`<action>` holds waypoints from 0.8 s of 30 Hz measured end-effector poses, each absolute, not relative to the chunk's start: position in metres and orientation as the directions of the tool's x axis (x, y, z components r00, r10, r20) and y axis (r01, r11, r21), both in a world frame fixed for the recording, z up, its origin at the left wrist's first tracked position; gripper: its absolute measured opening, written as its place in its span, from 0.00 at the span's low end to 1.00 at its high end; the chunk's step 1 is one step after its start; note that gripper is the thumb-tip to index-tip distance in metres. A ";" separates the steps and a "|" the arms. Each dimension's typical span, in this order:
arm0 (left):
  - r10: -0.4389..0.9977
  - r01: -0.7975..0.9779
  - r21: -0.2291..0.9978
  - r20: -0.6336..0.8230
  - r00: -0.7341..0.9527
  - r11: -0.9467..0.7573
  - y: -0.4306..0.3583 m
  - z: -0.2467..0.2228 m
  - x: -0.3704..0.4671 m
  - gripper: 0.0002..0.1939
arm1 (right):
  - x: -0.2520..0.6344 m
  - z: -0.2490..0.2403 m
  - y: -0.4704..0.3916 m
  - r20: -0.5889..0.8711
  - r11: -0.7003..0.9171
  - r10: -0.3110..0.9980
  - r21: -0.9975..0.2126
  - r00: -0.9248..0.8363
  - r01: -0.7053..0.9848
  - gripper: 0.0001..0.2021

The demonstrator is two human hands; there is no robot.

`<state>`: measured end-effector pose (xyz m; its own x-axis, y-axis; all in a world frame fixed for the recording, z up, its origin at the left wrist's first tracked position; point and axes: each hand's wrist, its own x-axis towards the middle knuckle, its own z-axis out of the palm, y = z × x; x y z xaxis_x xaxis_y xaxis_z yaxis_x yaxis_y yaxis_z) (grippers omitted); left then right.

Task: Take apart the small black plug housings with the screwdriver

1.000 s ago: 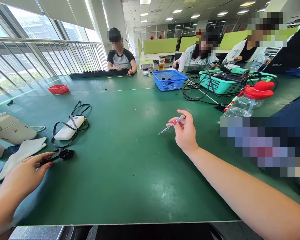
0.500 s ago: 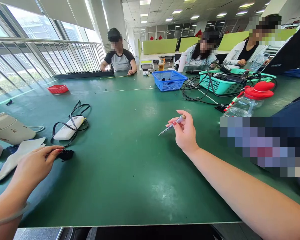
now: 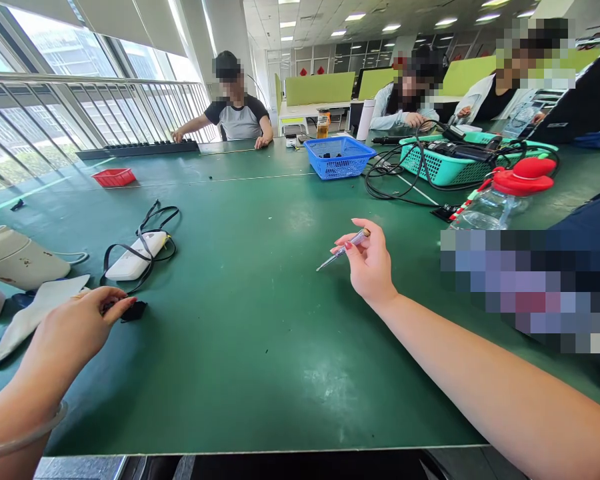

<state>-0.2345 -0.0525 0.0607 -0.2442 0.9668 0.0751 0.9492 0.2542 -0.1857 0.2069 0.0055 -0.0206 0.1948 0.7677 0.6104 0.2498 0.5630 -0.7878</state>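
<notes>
My right hand [image 3: 373, 267] holds a slim screwdriver [image 3: 341, 251] with a clear handle above the table, its tip pointing down and left. At the left, my left hand [image 3: 75, 330] is pinched at a small black piece [image 3: 135, 311] low over the tabletop. The fingers hide part of that piece, and its kind is unclear. Just beyond my left hand lies a white power bank [image 3: 137, 259] with a black strap [image 3: 111, 257] looped around it. A pale cloth-like item [image 3: 35, 310] lies beside my left wrist.
A green table [image 3: 240, 373] spreads before me. On it stand a red tray [image 3: 114, 177], a blue basket [image 3: 339, 160], a teal basket [image 3: 450, 170] with cables, and a red-lidded bottle [image 3: 500, 200]. A cream bag [image 3: 23, 257] is at left. Several people sit across.
My left fingers have curled and shifted slightly at the black piece. My right hand stays nearly still. Across the table, a person's arm has reached left, and the long black strip has moved left.
</notes>
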 end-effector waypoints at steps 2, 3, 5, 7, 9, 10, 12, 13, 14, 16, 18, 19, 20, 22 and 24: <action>0.957 0.940 -0.181 0.056 -0.285 0.291 -0.054 0.062 -0.230 0.26 | 0.207 -0.020 0.005 0.610 0.561 0.768 -0.788 0.196 0.252 0.15; 0.951 0.934 -0.178 0.051 -0.305 0.309 -0.053 0.063 -0.228 0.26 | 0.207 -0.020 0.005 0.609 0.560 0.769 -0.788 0.194 0.254 0.15; 0.945 0.928 -0.179 0.042 -0.324 0.326 -0.052 0.063 -0.227 0.27 | 0.207 -0.020 0.004 0.607 0.558 0.772 -0.789 0.186 0.259 0.15; 0.944 0.926 -0.188 0.035 -0.327 0.328 -0.050 0.063 -0.227 0.27 | 0.207 -0.019 0.004 0.606 0.555 0.774 -0.790 0.186 0.262 0.15; 0.947 0.926 -0.202 0.035 -0.320 0.320 -0.049 0.061 -0.226 0.28 | 0.207 -0.019 0.005 0.605 0.556 0.773 -0.790 0.188 0.258 0.15; 0.948 0.925 -0.209 0.036 -0.316 0.316 -0.049 0.060 -0.225 0.28 | 0.207 -0.020 0.005 0.605 0.557 0.774 -0.791 0.189 0.253 0.15; 0.949 0.921 -0.233 0.037 -0.313 0.312 -0.051 0.058 -0.221 0.29 | 0.207 -0.020 0.005 0.605 0.559 0.774 -0.792 0.188 0.245 0.15; 0.950 0.917 -0.252 0.038 -0.311 0.310 -0.052 0.057 -0.218 0.29 | 0.206 -0.020 0.005 0.604 0.560 0.774 -0.793 0.188 0.242 0.15; 0.950 0.911 -0.272 0.039 -0.310 0.309 -0.053 0.056 -0.216 0.30 | 0.206 -0.021 0.005 0.604 0.560 0.774 -0.793 0.188 0.240 0.15; 0.943 0.899 -0.293 0.029 -0.333 0.326 -0.053 0.056 -0.217 0.33 | 0.206 -0.021 0.006 0.603 0.560 0.776 -0.794 0.185 0.238 0.15; 0.917 0.879 -0.277 0.020 -0.397 0.387 -0.051 0.058 -0.225 0.35 | 0.206 -0.021 0.006 0.603 0.562 0.777 -0.794 0.179 0.232 0.15; 0.895 0.860 -0.264 0.031 -0.445 0.437 -0.049 0.060 -0.233 0.36 | 0.206 -0.021 0.006 0.604 0.565 0.777 -0.793 0.177 0.228 0.15; 0.872 0.840 -0.250 0.046 -0.487 0.482 -0.047 0.061 -0.242 0.37 | 0.206 -0.021 0.006 0.605 0.566 0.777 -0.793 0.176 0.227 0.15; 0.848 0.819 -0.225 0.097 -0.521 0.528 -0.042 0.064 -0.262 0.35 | 0.206 -0.021 0.006 0.607 0.566 0.775 -0.791 0.177 0.232 0.15; 0.898 0.879 -0.182 0.086 -0.432 0.441 -0.040 0.063 -0.279 0.30 | 0.206 -0.021 0.005 0.606 0.564 0.776 -0.791 0.176 0.239 0.15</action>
<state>-0.2787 -0.0398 0.0634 -0.4324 0.8976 0.0861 0.8790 0.4409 -0.1816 0.2060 0.0053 -0.0208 0.1759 0.7756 0.6062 0.2389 0.5638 -0.7906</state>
